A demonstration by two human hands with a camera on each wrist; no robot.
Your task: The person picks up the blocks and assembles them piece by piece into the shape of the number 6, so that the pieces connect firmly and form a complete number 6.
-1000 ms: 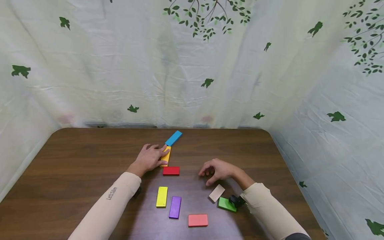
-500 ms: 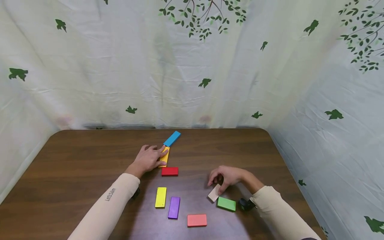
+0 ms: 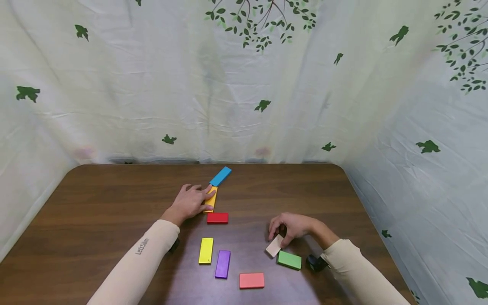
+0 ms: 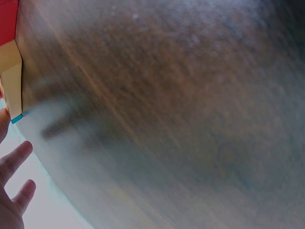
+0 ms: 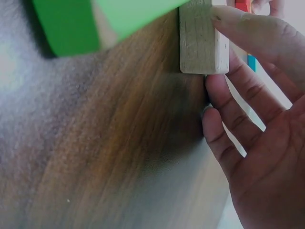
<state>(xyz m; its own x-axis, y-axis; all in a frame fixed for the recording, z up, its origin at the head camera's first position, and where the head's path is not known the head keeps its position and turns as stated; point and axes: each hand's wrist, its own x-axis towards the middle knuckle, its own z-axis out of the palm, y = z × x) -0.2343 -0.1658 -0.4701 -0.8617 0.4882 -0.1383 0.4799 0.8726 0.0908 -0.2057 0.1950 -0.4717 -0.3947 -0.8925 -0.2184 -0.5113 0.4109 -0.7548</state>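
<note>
Over an orange-yellow block (image 3: pixel 210 200) at the far middle of the table, my left hand (image 3: pixel 187 204) rests with thumb and fingertips touching its top; the outer fingers are spread. A blue block (image 3: pixel 220 176) lies slantwise at its far end, and a red block (image 3: pixel 217 218) lies crosswise at its near end. On the right, my right hand (image 3: pixel 292 225) pinches a pale bare-wood block (image 3: pixel 273 248) between thumb and fingers. The wrist view shows my thumb against one side of this wooden block (image 5: pixel 198 43). A green block (image 3: pixel 289 260) lies just beside it.
Nearer the front lie a lemon-yellow block (image 3: pixel 206 250), a purple block (image 3: pixel 223 264) and a salmon block (image 3: pixel 251 280), spaced apart. All sit on a brown wood-grain table (image 3: pixel 114 199). Behind and at the sides hangs a white curtain (image 3: pixel 183 84) with leaf prints.
My right hand has moved right and nearer to me, from above the table to the pale wooden block, and has pinched it. The left hand stays on the orange-yellow block.
</note>
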